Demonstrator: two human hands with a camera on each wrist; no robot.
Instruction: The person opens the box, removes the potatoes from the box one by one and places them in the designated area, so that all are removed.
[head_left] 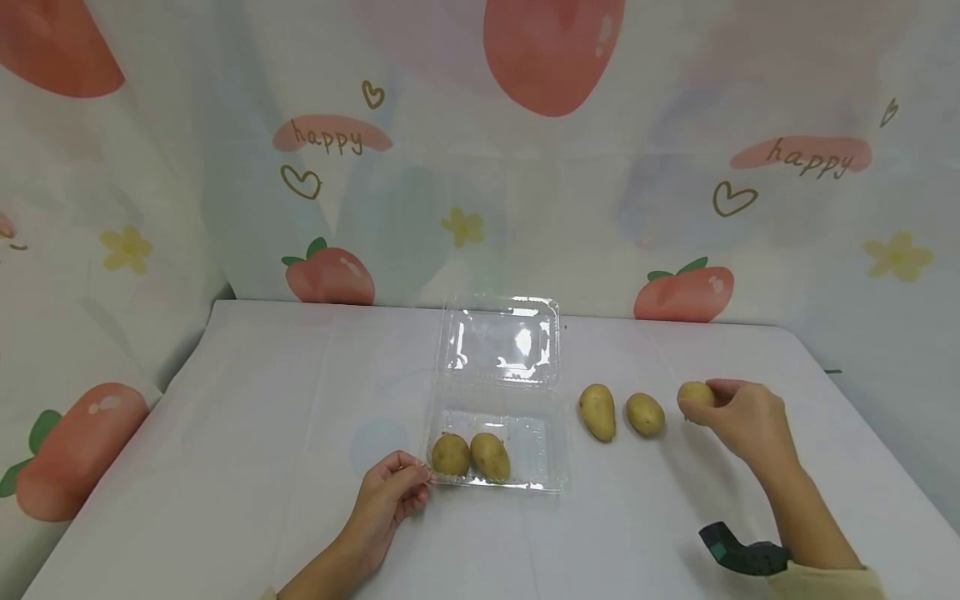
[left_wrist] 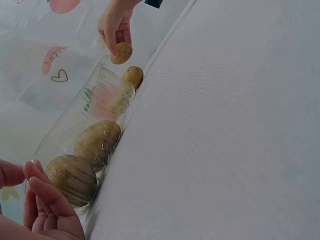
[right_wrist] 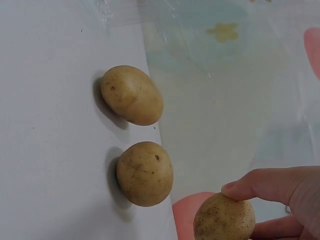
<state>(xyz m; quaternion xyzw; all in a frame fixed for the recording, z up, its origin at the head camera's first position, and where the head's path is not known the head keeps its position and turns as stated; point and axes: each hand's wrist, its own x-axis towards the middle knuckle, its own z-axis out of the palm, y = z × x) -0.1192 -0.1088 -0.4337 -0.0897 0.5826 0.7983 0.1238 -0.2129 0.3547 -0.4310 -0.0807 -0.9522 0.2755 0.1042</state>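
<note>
A clear plastic clamshell box point(head_left: 536, 450) lies with its lid point(head_left: 498, 342) folded back on the white table. Two potatoes sit in its near left part, a rounder potato point(head_left: 451, 455) and a longer potato point(head_left: 491, 457) beside it. My left hand point(head_left: 390, 500) pinches the box's near left corner between thumb and fingers. Over the table at the right, my right hand point(head_left: 750, 421) holds a small potato point(right_wrist: 225, 218) by thumb and fingertips. Between box and right hand lie an oblong potato point(head_left: 597, 412) and a rounded potato point(head_left: 645, 415).
The white-covered table point(head_left: 300, 417) backs onto a patterned cloth point(head_left: 525, 208) with fruit and "happy" prints, which also hangs at the left side. A dark strap point(head_left: 742, 550) is on the right wrist.
</note>
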